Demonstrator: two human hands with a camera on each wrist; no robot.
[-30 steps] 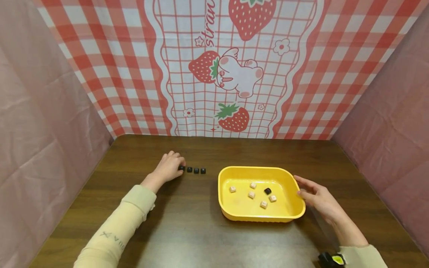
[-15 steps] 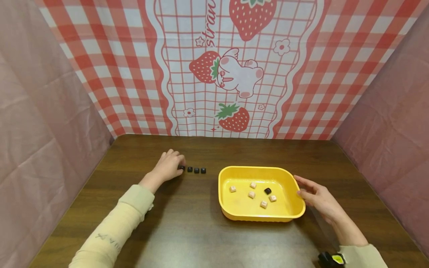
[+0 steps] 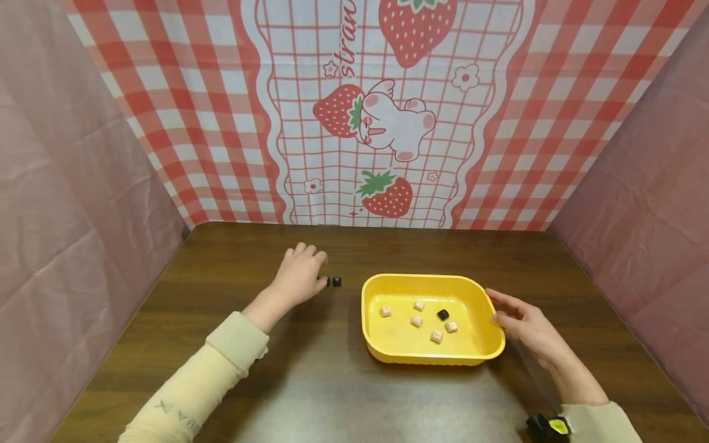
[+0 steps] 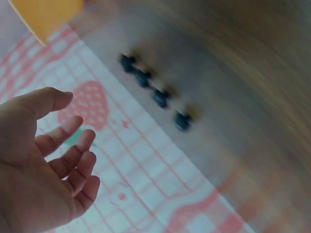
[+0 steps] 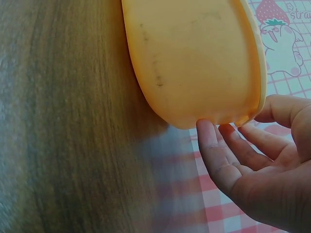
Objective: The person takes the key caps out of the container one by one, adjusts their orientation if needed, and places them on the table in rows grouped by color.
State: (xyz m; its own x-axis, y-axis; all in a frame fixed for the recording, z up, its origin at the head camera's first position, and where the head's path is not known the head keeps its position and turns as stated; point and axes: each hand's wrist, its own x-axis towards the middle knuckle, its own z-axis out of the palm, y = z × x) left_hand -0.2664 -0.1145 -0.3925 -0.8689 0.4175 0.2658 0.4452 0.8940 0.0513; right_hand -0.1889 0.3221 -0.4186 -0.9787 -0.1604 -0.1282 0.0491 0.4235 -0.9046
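Low above the table, my left hand [image 3: 300, 276] hovers beside a row of black keycaps. In the left wrist view this hand holds nothing, its fingers loosely bent, and the blurred black keycaps [image 4: 161, 97] lie apart from it. The head view has it hiding part of the row; one black keycap [image 3: 336, 281] shows at the right end. My right hand [image 3: 528, 326] holds a yellow plastic basin [image 3: 432, 359] by its right end, with thumb and fingers at the rim. Inside the basin lie several cream keycaps [image 3: 436, 336] and one black keycap [image 3: 442, 314].
The dark wooden table [image 3: 332, 400] meets a red-and-white strawberry cloth [image 3: 388, 197] at the back. Pink cloth hangs on both sides. At the right wrist a black device [image 3: 545, 427] with a yellow-green face shows.
My left hand has moved right from the left end of the black keycap row, over its middle, covering more of it. The right hand and basin stay where they were.
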